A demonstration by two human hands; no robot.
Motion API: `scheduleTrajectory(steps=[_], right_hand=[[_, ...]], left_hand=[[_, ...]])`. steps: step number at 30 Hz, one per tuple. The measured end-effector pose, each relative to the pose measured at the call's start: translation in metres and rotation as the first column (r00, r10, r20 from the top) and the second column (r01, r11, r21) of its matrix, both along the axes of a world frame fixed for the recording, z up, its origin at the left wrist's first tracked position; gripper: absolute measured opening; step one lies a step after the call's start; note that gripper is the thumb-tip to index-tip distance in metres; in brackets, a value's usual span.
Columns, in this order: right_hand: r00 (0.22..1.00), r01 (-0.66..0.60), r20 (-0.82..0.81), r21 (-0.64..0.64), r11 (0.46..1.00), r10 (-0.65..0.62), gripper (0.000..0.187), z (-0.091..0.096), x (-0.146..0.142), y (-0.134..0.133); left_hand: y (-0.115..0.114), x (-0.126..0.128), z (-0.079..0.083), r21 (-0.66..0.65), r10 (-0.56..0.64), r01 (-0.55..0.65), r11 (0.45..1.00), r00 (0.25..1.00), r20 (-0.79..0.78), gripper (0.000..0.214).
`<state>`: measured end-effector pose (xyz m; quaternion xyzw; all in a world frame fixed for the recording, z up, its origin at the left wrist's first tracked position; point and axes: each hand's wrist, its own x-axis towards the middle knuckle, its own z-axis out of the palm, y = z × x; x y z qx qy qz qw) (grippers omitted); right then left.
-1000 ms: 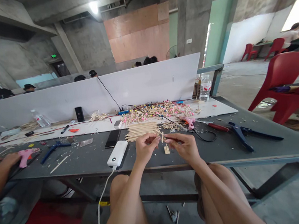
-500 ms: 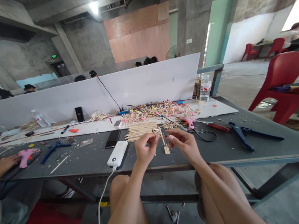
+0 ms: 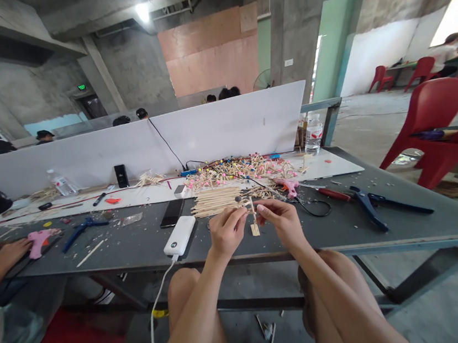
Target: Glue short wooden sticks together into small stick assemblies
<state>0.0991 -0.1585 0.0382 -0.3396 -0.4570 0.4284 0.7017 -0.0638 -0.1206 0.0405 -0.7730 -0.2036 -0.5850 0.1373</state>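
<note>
My left hand (image 3: pixel 228 230) is closed in a pinch on a small wooden stick piece (image 3: pixel 247 205), most of it behind the fingertips. A dark round bead (image 3: pixel 238 198) shows just above those fingertips; whether it belongs to the piece I cannot tell. Close by, my right hand (image 3: pixel 281 219) has thumb and forefinger closed at an upright wooden stick (image 3: pixel 252 206). Under this stick is a small flat wooden base (image 3: pixel 255 230), near the table's front edge. Whether stick and base are joined is hard to see. Behind my hands lies a row of wooden sticks (image 3: pixel 216 202).
A white power bank (image 3: pixel 180 236) with a cable and a black phone (image 3: pixel 172 213) lie left. Right are a pink glue gun (image 3: pixel 291 186), a red-handled tool (image 3: pixel 335 194) and blue cutters (image 3: pixel 367 207). Bead-tipped sticks (image 3: pixel 237 170) are heaped behind. A co-worker's hand (image 3: pixel 11 255) holds another glue gun.
My hands have come closer together at the upright stick, and my right fingers have closed in on it. The dark bead now shows above my left fingertips. At far left, the co-worker's head leans in.
</note>
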Motion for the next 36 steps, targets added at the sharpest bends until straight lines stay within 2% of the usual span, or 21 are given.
scheduleTrajectory(steps=[6,12,17,19,23,30,32,36], right_hand=[[0.992,-0.066,-0.108,-0.062,0.996,0.059,0.035,0.0010,0.0008,0.0018],[0.981,-0.100,-0.179,-0.134,0.986,0.075,0.034,0.0006,0.0026,0.0044],[0.961,-0.187,-0.235,-0.154,0.970,0.148,0.036,0.0014,0.0038,0.0043],[0.955,-0.217,-0.242,-0.168,0.962,0.173,0.037,0.0029,0.0044,0.0033],[0.943,-0.271,-0.248,-0.180,0.945,0.223,0.040,0.0041,0.0054,0.0016],[0.944,-0.285,-0.219,-0.167,0.944,0.246,0.039,0.0026,0.0045,0.0017],[0.956,-0.243,-0.205,-0.143,0.960,0.211,0.039,0.0026,0.0045,0.0018],[0.995,-0.058,-0.082,-0.015,0.998,0.057,0.034,0.0018,0.0059,0.0012]], left_hand=[[-0.0003,0.0001,-0.0002,0.034,-0.009,0.009,0.999,1.000,0.010,0.014],[-0.0010,0.0006,0.0006,0.008,-0.011,0.011,1.000,1.000,0.004,0.015],[-0.0044,0.0035,0.0036,-0.096,-0.126,0.136,0.986,0.986,0.106,0.012],[-0.0054,0.0045,0.0049,-0.203,-0.173,0.203,0.958,0.972,0.160,0.009],[-0.0040,0.0052,0.0041,-0.396,-0.230,0.321,0.860,0.937,0.262,0.018],[0.0008,0.0057,-0.0024,-0.515,-0.264,0.437,0.737,0.888,0.377,0.023],[0.0015,0.0063,-0.0036,-0.541,-0.259,0.464,0.701,0.873,0.412,0.025],[0.0027,0.0059,-0.0042,-0.586,-0.249,0.513,0.627,0.845,0.474,0.025]])
